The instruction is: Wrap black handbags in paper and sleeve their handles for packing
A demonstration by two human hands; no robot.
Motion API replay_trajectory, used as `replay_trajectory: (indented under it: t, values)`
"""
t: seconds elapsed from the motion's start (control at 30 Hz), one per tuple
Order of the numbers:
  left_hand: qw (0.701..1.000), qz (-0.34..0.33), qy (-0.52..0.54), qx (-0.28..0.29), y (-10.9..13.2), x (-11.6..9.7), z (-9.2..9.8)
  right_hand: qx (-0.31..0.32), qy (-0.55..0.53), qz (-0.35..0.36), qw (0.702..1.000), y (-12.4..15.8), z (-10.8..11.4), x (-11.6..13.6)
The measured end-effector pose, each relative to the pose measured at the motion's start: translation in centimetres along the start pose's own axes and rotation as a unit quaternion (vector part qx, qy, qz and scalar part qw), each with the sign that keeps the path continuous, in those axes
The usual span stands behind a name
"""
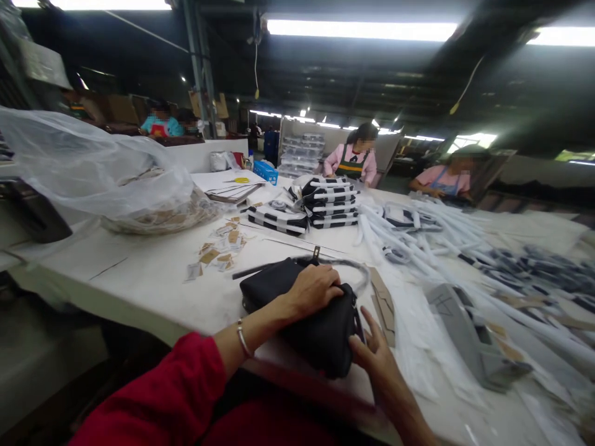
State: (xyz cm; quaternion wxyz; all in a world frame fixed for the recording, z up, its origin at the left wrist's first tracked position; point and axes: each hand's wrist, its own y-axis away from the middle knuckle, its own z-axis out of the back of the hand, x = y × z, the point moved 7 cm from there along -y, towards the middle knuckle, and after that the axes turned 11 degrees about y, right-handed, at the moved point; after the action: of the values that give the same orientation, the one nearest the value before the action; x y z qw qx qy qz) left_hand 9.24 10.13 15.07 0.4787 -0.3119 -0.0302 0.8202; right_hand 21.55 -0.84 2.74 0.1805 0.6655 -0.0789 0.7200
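A small black bag (pixel 320 334) lies on the white table (pixel 153 279) right in front of me. My left hand (pixel 312 288) rests on top of it, fingers curled over its upper edge and gripping it. My right hand (pixel 374 350) presses against the bag's right end, thumb and fingers partly spread along its side. A thin strap (pixel 348 265) loops out behind the bag. My left arm wears a red sleeve and a bracelet.
Striped black-and-white bags (pixel 331 201) are stacked mid-table. Small paper tags (pixel 218 248) lie scattered at left, by a big plastic sack (pixel 93 167). White wrapped strips (pixel 418 241) and grey card pieces (pixel 465 328) cover the right. Two people work at the far side.
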Motion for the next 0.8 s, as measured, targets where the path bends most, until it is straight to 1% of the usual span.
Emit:
replay_trajectory:
  t: [0.07,0.1,0.13,0.17,0.2,0.23,0.27,0.33,0.37,0.4,0.43,0.47,0.5,0.53,0.6,0.7,0.77,0.8]
  values:
    - [0.998,0.057,0.002,0.026,-0.2,1.6,-2.6,-0.045,0.076,-0.003,0.996,-0.2,2.2,-0.2]
    - [0.997,0.07,0.0,0.039,-0.2,2.3,-3.4,-0.073,0.132,0.01,0.988,-0.2,3.3,0.0]
    - [0.996,0.073,0.0,0.051,-0.2,2.7,-3.8,-0.101,0.19,0.033,0.976,0.1,4.0,0.5]
    - [0.995,0.072,0.002,0.062,-0.2,3.1,-3.8,-0.126,0.244,0.066,0.959,0.7,4.5,1.3]
    - [0.995,0.067,0.004,0.072,0.0,3.4,-3.3,-0.144,0.291,0.109,0.939,1.5,4.4,2.3]
    - [0.995,0.06,0.006,0.081,0.2,3.6,-2.3,-0.152,0.33,0.163,0.917,2.5,3.9,3.6]
    - [0.995,0.051,0.008,0.088,0.6,3.8,-1.1,-0.149,0.364,0.224,0.892,3.7,2.9,5.0]
    - [0.994,0.04,0.011,0.104,1.9,4.4,1.5,-0.115,0.428,0.354,0.824,6.1,-0.3,7.5]
    - [0.993,0.04,0.012,0.114,2.8,4.9,2.7,-0.09,0.457,0.406,0.786,7.0,-2.1,8.3]
    - [0.99,0.045,0.013,0.131,3.9,5.5,3.6,-0.065,0.484,0.438,0.755,7.4,-3.7,8.6]
    - [0.987,0.058,0.006,0.153,5.1,6.2,4.1,-0.049,0.507,0.453,0.732,7.3,-4.8,8.7]
    - [0.982,0.074,-0.007,0.175,6.3,7.0,4.5,-0.039,0.525,0.455,0.718,6.8,-5.6,8.5]
    - [0.977,0.089,-0.025,0.19,7.5,7.6,4.6,-0.035,0.538,0.449,0.713,5.9,-5.8,8.2]
    - [0.974,0.1,-0.045,0.198,8.6,8.1,4.6,-0.033,0.547,0.439,0.712,4.8,-5.7,7.8]
    - [0.971,0.108,-0.082,0.196,10.1,8.3,4.2,-0.026,0.563,0.413,0.715,2.5,-4.7,7.2]
    - [0.972,0.094,-0.112,0.184,10.6,7.3,3.0,0.016,0.599,0.369,0.711,-0.2,-2.7,7.5]
    - [0.974,0.078,-0.112,0.182,10.2,6.4,2.0,0.06,0.625,0.346,0.697,-1.1,-2.3,8.4]
    - [0.975,0.072,-0.109,0.181,9.9,6.0,1.5,0.08,0.637,0.341,0.687,-1.3,-2.6,8.9]
